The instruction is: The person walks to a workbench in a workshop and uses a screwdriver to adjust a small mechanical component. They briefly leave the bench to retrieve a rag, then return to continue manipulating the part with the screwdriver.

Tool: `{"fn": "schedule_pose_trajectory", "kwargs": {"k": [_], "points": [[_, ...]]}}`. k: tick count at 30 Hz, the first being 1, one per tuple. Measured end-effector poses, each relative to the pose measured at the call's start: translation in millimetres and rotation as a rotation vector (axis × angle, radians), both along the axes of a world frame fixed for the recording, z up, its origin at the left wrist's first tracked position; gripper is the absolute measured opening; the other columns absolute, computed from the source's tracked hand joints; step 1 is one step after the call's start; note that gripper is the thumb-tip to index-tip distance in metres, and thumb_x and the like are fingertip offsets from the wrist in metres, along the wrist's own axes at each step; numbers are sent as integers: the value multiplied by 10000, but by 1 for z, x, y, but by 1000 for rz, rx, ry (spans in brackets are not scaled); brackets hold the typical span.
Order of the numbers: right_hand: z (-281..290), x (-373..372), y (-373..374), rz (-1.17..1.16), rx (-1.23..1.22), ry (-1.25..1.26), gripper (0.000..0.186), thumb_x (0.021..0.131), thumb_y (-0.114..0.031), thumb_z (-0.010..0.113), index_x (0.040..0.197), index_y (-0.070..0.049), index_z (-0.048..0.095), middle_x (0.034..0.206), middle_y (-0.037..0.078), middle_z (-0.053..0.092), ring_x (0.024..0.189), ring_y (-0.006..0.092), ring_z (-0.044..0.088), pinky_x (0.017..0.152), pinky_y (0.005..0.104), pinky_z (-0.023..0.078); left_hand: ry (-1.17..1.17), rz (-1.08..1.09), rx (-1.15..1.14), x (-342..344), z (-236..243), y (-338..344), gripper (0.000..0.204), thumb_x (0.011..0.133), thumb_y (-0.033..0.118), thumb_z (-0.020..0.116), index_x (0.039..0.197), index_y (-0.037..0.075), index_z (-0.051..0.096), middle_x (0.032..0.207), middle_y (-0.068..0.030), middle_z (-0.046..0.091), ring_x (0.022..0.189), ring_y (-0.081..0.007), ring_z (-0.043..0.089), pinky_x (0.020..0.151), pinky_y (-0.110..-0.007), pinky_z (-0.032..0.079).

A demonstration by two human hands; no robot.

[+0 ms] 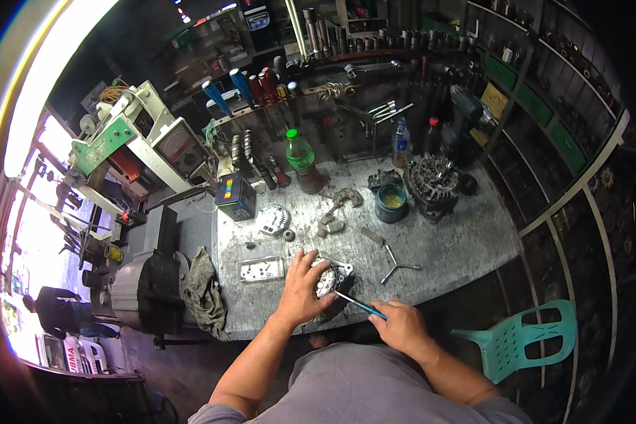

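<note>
Left hand [305, 288] pinches the part [326, 281] between fingers and thumb; right hand [401, 328] grips the screwdriver [362, 305] (blue-handled), its tip at the part's edge

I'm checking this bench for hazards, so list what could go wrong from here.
The blue-handled tool in the right hand could slip off the round metal part and jab the left hand, whose thumb sits close to its tip.

The clear box of small pieces lies just left of that hand; a sideways bump might scatter them.

The jar of yellowish contents appears uncovered, so a knock could spill it.
</note>
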State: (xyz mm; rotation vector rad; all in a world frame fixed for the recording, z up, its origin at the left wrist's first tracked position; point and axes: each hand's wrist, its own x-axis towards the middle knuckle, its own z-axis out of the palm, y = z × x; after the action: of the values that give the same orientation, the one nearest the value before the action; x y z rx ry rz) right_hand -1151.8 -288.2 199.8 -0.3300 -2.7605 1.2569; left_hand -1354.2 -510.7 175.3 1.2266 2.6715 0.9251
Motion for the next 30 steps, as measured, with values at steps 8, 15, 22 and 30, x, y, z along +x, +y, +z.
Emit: {"fn": "schedule_pose_trajectory", "kwargs": {"k": [8, 15, 22, 30], "points": [[0, -1, 3, -38, 97, -4, 349, 972, -255, 875, 1272, -80, 834, 998, 156, 758, 919, 399, 771, 790, 491, 609, 33, -21, 18, -1, -4, -2, 814, 842, 365, 970, 1565, 187, 643, 1742, -213, 454, 1692, -546, 287, 1350, -654, 318], [-7, 0, 3, -27, 26, 22, 363, 980, -249, 870, 1292, -70, 829, 984, 152, 751, 892, 399, 759, 784, 484, 604, 14, -28, 23, -2, -5, -3, 823, 846, 379, 969, 1575, 187, 639, 1744, -217, 452, 1695, -551, 278, 1348, -658, 316], [-3, 0, 6, -38, 63, 69, 293, 1005, -251, 845, 1254, -100, 820, 1002, 151, 759, 921, 420, 772, 804, 513, 626, -8, -37, 0, -3, -4, -4, 823, 851, 386, 965, 1578, 185, 637, 1755, -223, 443, 1700, -551, 265, 1350, -663, 311], [2, -7, 10, 47, -19, 24, 302, 1048, -271, 781, 1259, -58, 818, 1091, 201, 805, 980, 446, 776, 862, 535, 619, -15, -50, -33, -4, -3, -4, 816, 879, 390, 948, 1601, 186, 628, 1762, -238, 428, 1703, -558, 250, 1352, -673, 299]]}}
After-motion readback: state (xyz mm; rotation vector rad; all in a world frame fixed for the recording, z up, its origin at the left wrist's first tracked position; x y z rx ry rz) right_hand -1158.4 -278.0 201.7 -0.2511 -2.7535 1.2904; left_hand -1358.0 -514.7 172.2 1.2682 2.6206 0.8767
